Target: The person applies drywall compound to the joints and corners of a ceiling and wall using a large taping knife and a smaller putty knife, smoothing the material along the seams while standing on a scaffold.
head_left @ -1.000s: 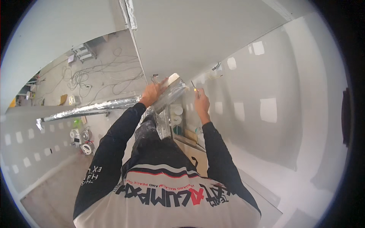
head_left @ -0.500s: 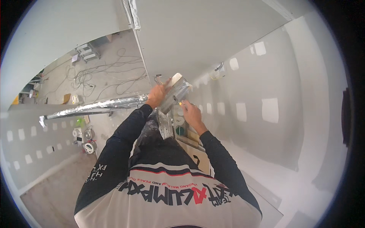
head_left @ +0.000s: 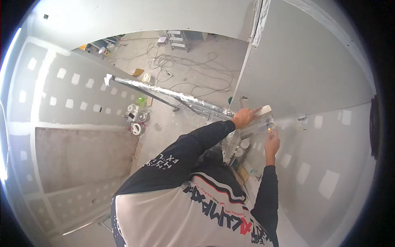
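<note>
My left hand (head_left: 245, 118) is closed along the upper side of a long metal mud pan (head_left: 256, 127), its surface shiny and smeared. At the pan's far end sits a pale, cream-coloured patch (head_left: 266, 110), perhaps filling compound. In my right hand (head_left: 272, 144) is a small putty knife (head_left: 269, 128) with a yellow handle. Its dark blade points up against the pan's right end, and the tip's contact is too small to make out. Both arms wear dark sleeves.
A compound-spattered metal ladder or trestle (head_left: 173, 94) stretches left from my hands. Cables (head_left: 164, 61) tangle on the floor beyond, near a step stool (head_left: 177, 40). White tubs and reels (head_left: 135, 119) stand left. Patched plasterboard walls (head_left: 329, 160) enclose the right; a board edge (head_left: 242, 76) stands ahead.
My view has swung left, so the hands, pan and knife now appear farther right. Both hands keep their hold, and the knife stays close to the pan's end.
</note>
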The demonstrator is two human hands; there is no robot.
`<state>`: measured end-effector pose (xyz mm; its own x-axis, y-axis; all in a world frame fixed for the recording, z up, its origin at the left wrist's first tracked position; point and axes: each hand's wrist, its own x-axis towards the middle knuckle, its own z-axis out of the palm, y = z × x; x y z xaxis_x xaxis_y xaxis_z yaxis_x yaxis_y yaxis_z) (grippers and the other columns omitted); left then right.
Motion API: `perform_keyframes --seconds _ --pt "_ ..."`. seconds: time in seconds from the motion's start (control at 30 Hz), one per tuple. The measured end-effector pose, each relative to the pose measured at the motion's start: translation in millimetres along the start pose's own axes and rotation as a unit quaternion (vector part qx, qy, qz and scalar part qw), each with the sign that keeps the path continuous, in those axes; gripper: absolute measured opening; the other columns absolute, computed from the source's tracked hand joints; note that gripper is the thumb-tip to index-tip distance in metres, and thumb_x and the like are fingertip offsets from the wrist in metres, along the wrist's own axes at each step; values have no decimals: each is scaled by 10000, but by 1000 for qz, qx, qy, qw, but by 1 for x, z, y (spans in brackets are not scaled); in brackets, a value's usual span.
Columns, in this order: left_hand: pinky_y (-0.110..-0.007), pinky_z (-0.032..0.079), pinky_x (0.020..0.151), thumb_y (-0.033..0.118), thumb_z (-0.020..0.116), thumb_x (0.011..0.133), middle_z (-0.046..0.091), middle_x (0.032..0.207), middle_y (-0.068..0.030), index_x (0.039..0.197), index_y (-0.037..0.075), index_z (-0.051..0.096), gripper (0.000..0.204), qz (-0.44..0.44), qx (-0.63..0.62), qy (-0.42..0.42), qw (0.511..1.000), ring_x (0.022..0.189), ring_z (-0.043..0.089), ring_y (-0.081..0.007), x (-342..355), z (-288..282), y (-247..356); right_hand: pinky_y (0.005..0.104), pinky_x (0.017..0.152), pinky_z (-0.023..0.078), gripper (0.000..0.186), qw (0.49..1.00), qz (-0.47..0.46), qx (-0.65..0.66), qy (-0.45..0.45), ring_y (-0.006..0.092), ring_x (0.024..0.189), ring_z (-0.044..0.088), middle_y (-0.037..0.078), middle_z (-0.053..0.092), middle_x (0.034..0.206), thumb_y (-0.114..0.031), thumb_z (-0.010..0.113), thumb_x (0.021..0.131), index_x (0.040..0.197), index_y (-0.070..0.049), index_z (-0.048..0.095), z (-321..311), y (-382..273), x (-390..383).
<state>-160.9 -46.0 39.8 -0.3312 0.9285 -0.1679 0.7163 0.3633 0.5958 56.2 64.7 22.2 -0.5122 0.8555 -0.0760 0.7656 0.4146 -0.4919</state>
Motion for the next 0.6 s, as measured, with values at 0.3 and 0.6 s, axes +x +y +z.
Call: perform_keyframes --seconds 0.3,0.6 --pt "-498 576 816 228 613 967 710 1083 -239 1492 115 490 552 108 -35 68 991 898 711 -416 6 38 -39 396 714 533 340 968 132 174 126 257 785 675 132 713 886 -336 668 978 1120 -27 659 -2 106 30" --pt "-533 522 840 353 620 1012 681 1018 -351 1309 -25 549 486 -46 -209 94 972 1018 665 -510 -17 49 -24 255 585 485 231 861 116 492 -65 105 657 577 60 659 910 -161 511 1070 1253 -21 532 -53 60 -64"
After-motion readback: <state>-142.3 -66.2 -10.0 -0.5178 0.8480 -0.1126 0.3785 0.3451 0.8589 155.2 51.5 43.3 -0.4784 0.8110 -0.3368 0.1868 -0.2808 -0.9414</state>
